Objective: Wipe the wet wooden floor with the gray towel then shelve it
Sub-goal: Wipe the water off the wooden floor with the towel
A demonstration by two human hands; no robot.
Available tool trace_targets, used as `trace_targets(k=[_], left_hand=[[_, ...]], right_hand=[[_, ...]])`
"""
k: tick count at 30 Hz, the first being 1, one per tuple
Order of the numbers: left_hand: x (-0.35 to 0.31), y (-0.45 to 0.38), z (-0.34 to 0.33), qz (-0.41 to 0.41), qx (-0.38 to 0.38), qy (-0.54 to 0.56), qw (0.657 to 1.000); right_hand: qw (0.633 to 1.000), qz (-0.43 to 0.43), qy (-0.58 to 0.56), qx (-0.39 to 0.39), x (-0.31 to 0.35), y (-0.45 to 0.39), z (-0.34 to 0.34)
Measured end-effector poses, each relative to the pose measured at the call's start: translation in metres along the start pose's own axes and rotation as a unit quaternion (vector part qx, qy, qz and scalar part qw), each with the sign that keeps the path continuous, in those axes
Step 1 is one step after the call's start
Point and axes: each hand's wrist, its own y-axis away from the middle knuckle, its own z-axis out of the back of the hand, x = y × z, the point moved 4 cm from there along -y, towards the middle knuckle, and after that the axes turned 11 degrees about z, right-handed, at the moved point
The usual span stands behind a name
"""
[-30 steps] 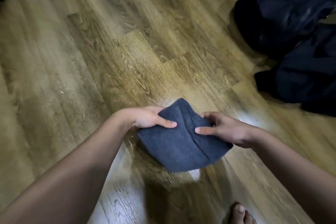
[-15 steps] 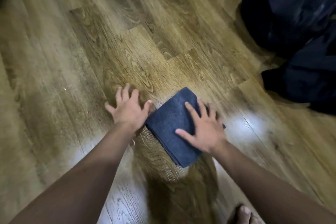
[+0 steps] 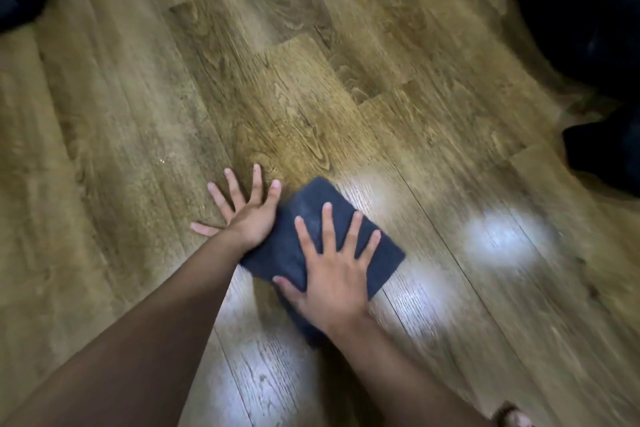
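Head view showed the folded gray towel (image 3: 313,218) lying flat on the wooden floor (image 3: 311,80), low in the middle of the frame. The right hand (image 3: 332,274) pressed down on it with straight, spread fingers, gripping nothing. The left hand (image 3: 247,215) lay flat just beside it, fingers splayed on the boards, its palm edge touching the towel's left side. Bright glare patches (image 3: 502,239) shone on the planks to the right. Dark cloth (image 3: 595,28) sat at the far right, well apart.
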Motion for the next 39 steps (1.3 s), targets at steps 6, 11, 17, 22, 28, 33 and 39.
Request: trace_targets(k=[6, 11, 17, 22, 28, 33, 39], left_hand=[[0.005, 0.006, 0.005, -0.028, -0.027, -0.035, 0.999], [0.007, 0.003, 0.003, -0.039, 0.010, -0.050, 0.998], [0.007, 0.000, 0.004, -0.041, 0.029, -0.047, 0.998], [0.009, -0.004, 0.003, -0.039, 0.031, -0.012, 0.999], [0.007, -0.007, 0.001, -0.003, -0.017, 0.079, 0.997], [0.013, -0.014, 0.015, -0.041, -0.153, 0.096, 0.983], [0.027, -0.021, 0.020, -0.146, -0.283, -0.055, 0.946]], right_hand=[[0.992, 0.113, 0.042, 0.019, -0.024, 0.051, -0.018], [0.995, 0.047, 0.083, 0.017, -0.108, 0.046, 0.005], [0.983, -0.174, -0.009, -0.054, -0.167, -0.041, 0.037], [0.977, -0.208, -0.014, -0.050, -0.121, -0.104, 0.043], [0.999, -0.013, 0.038, -0.024, -0.024, -0.071, 0.019], [0.993, 0.105, 0.057, 0.000, -0.020, 0.029, -0.017], [0.990, 0.095, 0.099, 0.024, -0.104, 0.039, 0.003]])
